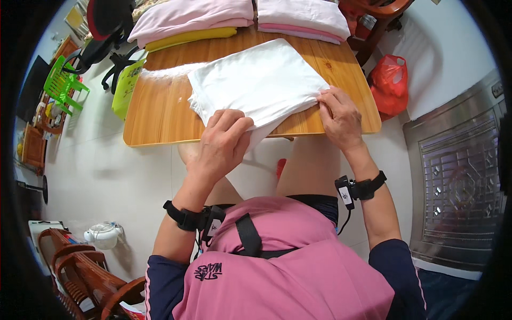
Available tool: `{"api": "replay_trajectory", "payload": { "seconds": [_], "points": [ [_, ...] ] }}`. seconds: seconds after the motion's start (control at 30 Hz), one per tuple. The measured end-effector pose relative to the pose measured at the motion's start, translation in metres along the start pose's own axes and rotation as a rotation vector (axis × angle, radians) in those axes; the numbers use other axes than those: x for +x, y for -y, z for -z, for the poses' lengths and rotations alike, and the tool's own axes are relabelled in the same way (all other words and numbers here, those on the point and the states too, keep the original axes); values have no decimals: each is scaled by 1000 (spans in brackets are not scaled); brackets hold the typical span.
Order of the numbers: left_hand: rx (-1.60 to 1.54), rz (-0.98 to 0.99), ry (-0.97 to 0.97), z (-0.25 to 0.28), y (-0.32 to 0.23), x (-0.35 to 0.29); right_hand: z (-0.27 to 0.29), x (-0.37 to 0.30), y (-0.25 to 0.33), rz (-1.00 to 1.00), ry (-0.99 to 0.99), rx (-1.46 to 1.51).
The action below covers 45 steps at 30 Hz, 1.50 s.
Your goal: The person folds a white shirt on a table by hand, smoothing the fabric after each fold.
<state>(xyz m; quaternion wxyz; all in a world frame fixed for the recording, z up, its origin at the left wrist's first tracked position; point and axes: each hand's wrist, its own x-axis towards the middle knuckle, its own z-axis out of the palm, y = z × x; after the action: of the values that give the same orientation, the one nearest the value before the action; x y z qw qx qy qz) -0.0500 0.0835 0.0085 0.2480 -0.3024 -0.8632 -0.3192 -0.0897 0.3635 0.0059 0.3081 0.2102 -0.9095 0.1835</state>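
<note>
A folded white cloth garment (pixel 256 80) lies slantwise on the wooden table (pixel 160 117), its near part hanging a little over the front edge. My left hand (pixel 224 141) has its fingers curled and pinches the cloth's near edge at the table front. At the cloth's right corner, my right hand (pixel 340 116) grips the edge between thumb and fingers. The garment's layers show as a loose, bunched fold along its left side.
At the table's far side are folded stacks, one pink over yellow (pixel 192 24) and one pale pink (pixel 304 18). A red plastic bag (pixel 389 85) hangs right of the table, a yellow-green bag (pixel 127 88) left. Wooden chairs (pixel 85 272) stand at lower left.
</note>
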Motion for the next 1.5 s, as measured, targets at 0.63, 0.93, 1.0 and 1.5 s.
{"api": "replay_trajectory", "payload": {
  "seconds": [0.63, 0.93, 1.0, 1.5],
  "points": [
    [6, 15, -25, -3, 2, -4, -3, 2, -2, -69, 30, 9],
    [26, 33, 2, -1, 2, -3, -4, 2, -2, -77, 19, -1],
    [28, 38, 6, -1, 2, -3, -4, 2, -3, -72, 17, 1],
    [21, 47, 3, -2, 3, -5, -5, 0, -5, -51, 2, 32]
  ]
}}
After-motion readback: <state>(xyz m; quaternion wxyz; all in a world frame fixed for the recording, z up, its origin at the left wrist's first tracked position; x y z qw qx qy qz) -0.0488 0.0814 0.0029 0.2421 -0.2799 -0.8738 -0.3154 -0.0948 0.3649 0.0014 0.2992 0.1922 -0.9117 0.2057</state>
